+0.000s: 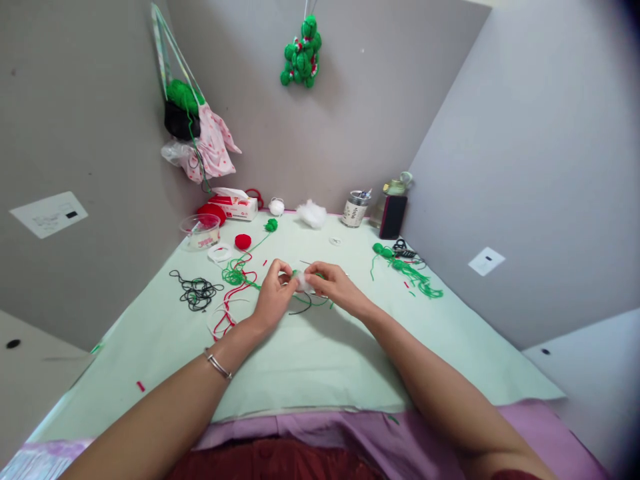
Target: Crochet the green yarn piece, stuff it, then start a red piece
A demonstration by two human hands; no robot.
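Both hands meet over the middle of the table. My left hand [274, 293] has its fingers closed around a small green yarn piece [295, 273], mostly hidden by the fingertips. A tuft of white stuffing [303, 283] sits between the two hands, pinched by the thumb and fingers of my right hand [333, 285]. Green yarn and a dark strand [301, 311] trail on the cloth just below them. A thin needle-like thing shows above the right fingers.
Green and red yarn [234, 273] and a black tangle [197, 292] lie to the left. White stuffing [311, 214], a can [355, 209] and a phone [393, 217] stand at the back. Green pieces [415, 277] and black scissors [403, 250] lie right.
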